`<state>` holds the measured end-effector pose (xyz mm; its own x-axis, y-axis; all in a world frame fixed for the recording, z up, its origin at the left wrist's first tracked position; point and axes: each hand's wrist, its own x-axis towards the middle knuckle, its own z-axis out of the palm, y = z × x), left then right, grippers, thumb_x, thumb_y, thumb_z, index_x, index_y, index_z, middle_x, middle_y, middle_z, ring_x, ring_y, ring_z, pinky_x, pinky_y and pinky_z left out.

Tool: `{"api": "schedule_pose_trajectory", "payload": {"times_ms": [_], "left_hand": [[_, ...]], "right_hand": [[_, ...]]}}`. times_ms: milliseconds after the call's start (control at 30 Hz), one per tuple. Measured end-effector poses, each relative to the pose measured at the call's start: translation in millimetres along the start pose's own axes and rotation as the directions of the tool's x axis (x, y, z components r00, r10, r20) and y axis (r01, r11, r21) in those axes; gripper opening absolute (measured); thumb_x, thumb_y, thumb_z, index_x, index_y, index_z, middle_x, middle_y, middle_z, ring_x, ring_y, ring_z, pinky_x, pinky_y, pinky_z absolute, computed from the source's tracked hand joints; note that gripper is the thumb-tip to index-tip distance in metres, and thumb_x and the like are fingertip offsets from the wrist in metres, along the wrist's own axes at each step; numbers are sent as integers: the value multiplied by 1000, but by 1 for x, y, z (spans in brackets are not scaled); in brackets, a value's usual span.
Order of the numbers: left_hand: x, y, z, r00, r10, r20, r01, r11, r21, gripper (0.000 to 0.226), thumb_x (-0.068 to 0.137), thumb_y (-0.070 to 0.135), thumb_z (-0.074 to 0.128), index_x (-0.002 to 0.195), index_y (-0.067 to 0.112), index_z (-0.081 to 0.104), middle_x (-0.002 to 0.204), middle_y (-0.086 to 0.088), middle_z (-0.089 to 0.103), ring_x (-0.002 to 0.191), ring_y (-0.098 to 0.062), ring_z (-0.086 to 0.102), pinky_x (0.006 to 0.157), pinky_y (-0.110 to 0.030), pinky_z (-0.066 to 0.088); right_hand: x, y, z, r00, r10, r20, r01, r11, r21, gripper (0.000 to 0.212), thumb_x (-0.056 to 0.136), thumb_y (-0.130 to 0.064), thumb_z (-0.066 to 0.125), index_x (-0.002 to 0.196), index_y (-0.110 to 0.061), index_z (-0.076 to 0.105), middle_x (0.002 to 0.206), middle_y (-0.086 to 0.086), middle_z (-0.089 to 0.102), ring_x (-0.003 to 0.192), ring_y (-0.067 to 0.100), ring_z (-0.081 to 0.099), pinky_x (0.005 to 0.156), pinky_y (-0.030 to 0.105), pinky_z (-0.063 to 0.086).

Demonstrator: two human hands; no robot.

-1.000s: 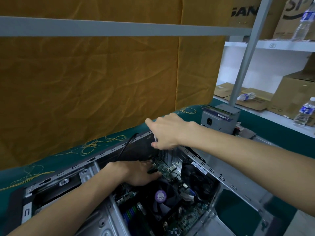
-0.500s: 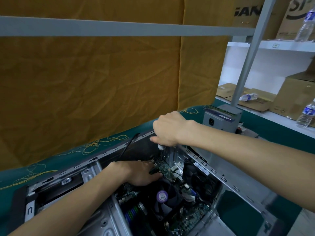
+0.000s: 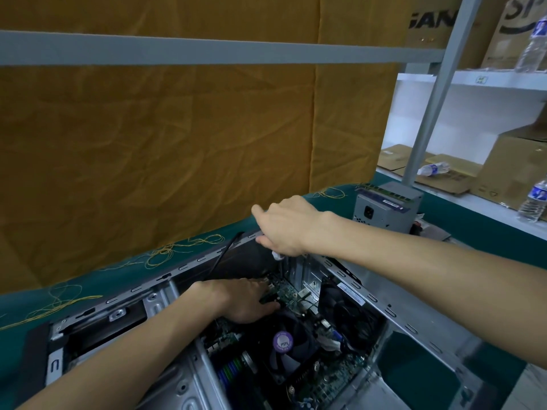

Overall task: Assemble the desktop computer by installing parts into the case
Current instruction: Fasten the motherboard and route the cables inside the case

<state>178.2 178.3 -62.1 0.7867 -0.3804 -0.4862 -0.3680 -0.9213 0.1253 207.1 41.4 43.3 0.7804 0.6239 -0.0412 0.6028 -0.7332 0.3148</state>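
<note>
Your left hand (image 3: 245, 300) rests flat on the small card (image 3: 285, 292) deep in the case (image 3: 414, 329); your right hand (image 3: 285, 224) grips a screwdriver (image 3: 278, 255) just above it. You seem to be fastening the card, so keep the tip upright.

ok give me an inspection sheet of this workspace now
surface: green cloth on the bench
job's things: open computer case, cooler fan inside, small card at the slots
clutter: power supply behind the case, loose yellow threads
grips: left hand rests flat by the card; right hand holds a white-handled tool, mostly hidden
cables: black cable over the rim
surroundings: orange cloth, boxes, water bottles
</note>
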Motion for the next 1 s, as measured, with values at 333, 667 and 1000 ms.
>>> {"api": "schedule_pose_trajectory", "payload": {"times_ms": [333, 667, 1000], "left_hand": [[4, -4, 3, 1000, 21, -23, -21, 1000, 9, 74, 105, 59, 34, 163, 16, 17, 170, -1, 14, 155, -21, 22, 123, -32, 20], [5, -4, 2, 1000, 19, -20, -19, 1000, 6, 71, 105, 58, 35, 161, 15, 23, 168, -2, 21, 151, -24, 29, 118, -32, 26], [3, -2, -1, 999, 28, -31, -27, 999, 24, 71, 106, 56, 35, 162, 15, 20, 169, -4, 18, 152, -24, 28, 117, -30, 26]], "right_hand": [[-1, 3, -4, 983, -30, 183, -2, 986, 169, 38, 96, -20, 64, 123, -13, 38, 105, 8, 52, 84, 26, 57, 61, 38, 43], [-1, 2, -5, 990, -4, 138, -11, 994, 109, 19, 99, -28, 59, 94, -14, 48, 85, 1, 49, 81, 27, 55, 63, 37, 40], [6, 6, -1, 996, 49, 77, -48, 999, -20, 36, 97, -43, 57, 76, -18, 45, 80, 0, 50, 74, 28, 51, 64, 35, 37]]}}
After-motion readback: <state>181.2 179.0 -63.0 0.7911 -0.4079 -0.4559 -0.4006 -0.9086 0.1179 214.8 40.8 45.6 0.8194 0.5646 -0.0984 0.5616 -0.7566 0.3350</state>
